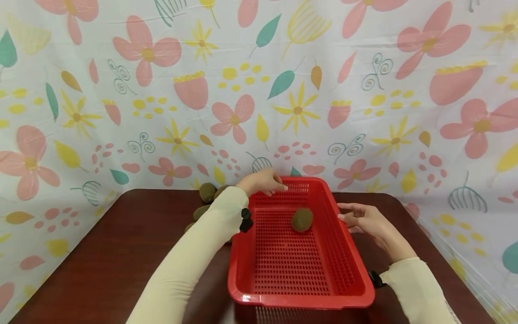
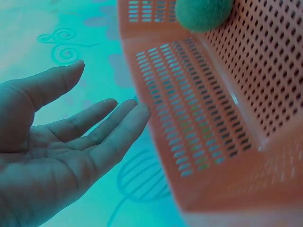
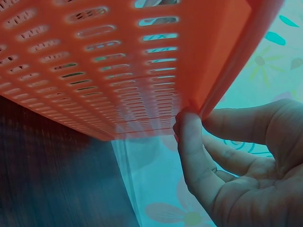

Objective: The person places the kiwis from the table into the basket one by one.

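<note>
The left sleeve (image 1: 194, 265) partly hides the kiwifruit pile (image 1: 200, 212); its count is unclear. The left wrist view's top edge crops the lone kiwifruit (image 2: 203, 13) inside the red basket (image 2: 215, 191).

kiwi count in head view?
5 at least: one kiwi inside the red basket, four other kiwis clustered left of it, some partly behind the left sleeve. More may be hidden there.
</note>
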A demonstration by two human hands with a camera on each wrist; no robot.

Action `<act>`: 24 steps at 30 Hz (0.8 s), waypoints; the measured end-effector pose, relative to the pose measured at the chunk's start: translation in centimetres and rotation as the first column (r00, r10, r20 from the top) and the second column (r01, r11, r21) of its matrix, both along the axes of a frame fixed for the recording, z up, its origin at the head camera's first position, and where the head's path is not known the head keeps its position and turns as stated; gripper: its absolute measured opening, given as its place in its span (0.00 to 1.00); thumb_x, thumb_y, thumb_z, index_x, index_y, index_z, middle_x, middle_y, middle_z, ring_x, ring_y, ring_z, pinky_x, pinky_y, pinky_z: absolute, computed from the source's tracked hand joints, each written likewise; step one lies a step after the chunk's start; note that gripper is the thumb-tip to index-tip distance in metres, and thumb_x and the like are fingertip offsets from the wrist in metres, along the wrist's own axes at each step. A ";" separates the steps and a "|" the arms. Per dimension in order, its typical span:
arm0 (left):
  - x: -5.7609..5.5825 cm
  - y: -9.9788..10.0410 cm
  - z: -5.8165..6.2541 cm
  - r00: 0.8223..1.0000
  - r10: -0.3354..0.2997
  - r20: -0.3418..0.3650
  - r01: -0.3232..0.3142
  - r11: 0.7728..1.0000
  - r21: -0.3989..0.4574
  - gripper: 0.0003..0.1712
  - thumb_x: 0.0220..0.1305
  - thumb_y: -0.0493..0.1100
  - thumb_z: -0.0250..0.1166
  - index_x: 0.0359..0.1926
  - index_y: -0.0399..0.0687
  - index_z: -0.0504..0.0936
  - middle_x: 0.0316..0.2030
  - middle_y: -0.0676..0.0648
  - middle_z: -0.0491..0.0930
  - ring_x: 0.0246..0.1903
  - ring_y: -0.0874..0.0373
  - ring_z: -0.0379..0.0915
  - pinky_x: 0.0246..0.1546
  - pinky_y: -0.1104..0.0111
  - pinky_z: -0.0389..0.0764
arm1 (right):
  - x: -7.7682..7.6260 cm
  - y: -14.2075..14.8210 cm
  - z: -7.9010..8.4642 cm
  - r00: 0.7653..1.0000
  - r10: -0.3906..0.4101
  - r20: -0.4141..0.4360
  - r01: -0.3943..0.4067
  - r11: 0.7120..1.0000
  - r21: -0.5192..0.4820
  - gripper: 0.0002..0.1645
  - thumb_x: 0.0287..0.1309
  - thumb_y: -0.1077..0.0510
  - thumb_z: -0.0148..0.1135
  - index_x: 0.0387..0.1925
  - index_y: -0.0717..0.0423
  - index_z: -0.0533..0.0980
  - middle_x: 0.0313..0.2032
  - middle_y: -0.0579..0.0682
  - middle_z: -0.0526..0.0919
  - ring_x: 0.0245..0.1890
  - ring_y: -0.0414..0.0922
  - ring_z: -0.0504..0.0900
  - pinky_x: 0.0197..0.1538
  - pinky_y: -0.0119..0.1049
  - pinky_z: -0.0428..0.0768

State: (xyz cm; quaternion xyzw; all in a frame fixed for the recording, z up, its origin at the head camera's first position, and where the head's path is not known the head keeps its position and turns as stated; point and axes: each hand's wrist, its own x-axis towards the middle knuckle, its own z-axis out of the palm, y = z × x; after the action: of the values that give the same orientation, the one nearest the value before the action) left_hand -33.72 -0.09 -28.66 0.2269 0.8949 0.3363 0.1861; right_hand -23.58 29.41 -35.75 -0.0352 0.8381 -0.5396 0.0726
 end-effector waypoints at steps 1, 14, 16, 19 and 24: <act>0.1 -0.4 0.3 1.000 -0.006 -0.014 0.006 1.000 -0.010 0.22 0.67 0.46 0.62 0.55 0.34 0.77 0.49 0.41 0.78 0.48 0.45 0.77 0.47 0.62 0.80 | 0.0 0.1 -0.1 1.000 -0.001 -0.001 0.001 1.000 -0.001 0.39 0.64 0.52 0.62 0.69 0.66 0.60 0.43 0.56 0.83 0.40 0.46 0.83 0.43 0.43 0.83; 1.6 -5.5 2.5 0.989 0.032 -0.143 -0.033 0.999 0.000 0.22 0.67 0.43 0.62 0.56 0.31 0.77 0.49 0.38 0.81 0.43 0.50 0.80 0.43 0.64 0.81 | 0.0 0.2 -0.5 1.000 -0.004 -0.006 0.003 1.000 -0.023 0.40 0.63 0.51 0.63 0.69 0.67 0.60 0.43 0.55 0.83 0.40 0.46 0.84 0.42 0.41 0.83; 1.9 -6.4 2.5 0.989 0.044 -0.143 -0.044 0.999 0.007 0.21 0.67 0.42 0.62 0.55 0.30 0.77 0.49 0.37 0.81 0.45 0.48 0.80 0.45 0.62 0.81 | 0.0 0.2 -0.5 1.000 -0.002 -0.007 0.002 1.000 -0.022 0.40 0.63 0.51 0.63 0.69 0.67 0.60 0.43 0.55 0.83 0.40 0.46 0.84 0.42 0.41 0.83; 2.5 -7.7 2.2 0.988 0.053 -0.145 -0.051 0.999 0.015 0.21 0.67 0.40 0.62 0.54 0.28 0.76 0.48 0.35 0.81 0.48 0.46 0.79 0.45 0.61 0.81 | -0.1 0.2 -0.5 1.000 -0.003 -0.004 0.003 1.000 -0.024 0.40 0.63 0.51 0.63 0.69 0.66 0.60 0.43 0.55 0.84 0.40 0.47 0.84 0.43 0.42 0.83; 3.4 -9.8 1.1 0.984 0.071 -0.164 -0.070 0.997 0.012 0.20 0.67 0.40 0.62 0.54 0.29 0.77 0.46 0.37 0.82 0.43 0.49 0.80 0.40 0.64 0.81 | -0.2 0.1 -0.5 1.000 0.000 -0.007 0.000 1.000 -0.031 0.40 0.63 0.52 0.62 0.69 0.67 0.60 0.43 0.55 0.84 0.40 0.46 0.84 0.42 0.42 0.84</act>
State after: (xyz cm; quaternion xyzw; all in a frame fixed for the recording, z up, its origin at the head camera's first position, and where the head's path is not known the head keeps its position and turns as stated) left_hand -30.30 -9.91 -27.56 0.2226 0.9136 0.3257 0.0988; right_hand -23.77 29.53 -36.29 -0.0381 0.8299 -0.5522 0.0690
